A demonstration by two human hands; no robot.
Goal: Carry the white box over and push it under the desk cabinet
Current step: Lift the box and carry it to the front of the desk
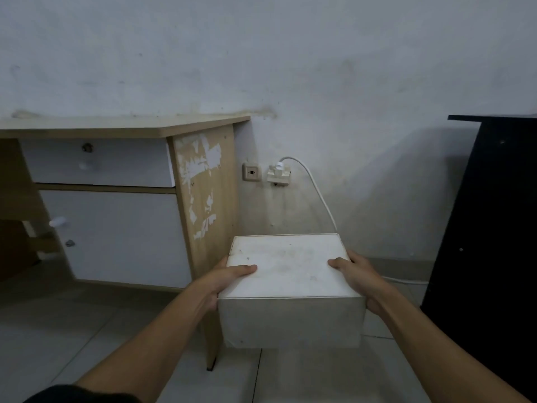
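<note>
White and scuffed, the white box (290, 289) is held up off the tiled floor (72, 330), right of and nearer than the desk cabinet (116, 237). No brand, label or writing can be read on it, only faint smudges on its lid. The left hand (223, 282) clasps its left side with the thumb lying over the top; the right hand (359, 279) grips the right side the same way.

Left and farther off stands the wooden counter (125, 126), with a white drawer (98, 162) above the cabinet's white door, which bears a pale knob (58, 221). Its side panel (207, 199) carries torn white sticker remains, with no legible text. On the far wall sit a socket (251, 172) and a plugged adapter (279, 174); a white cable (316, 190) drops behind the box. A black panel (488, 228) leans at the right.
</note>
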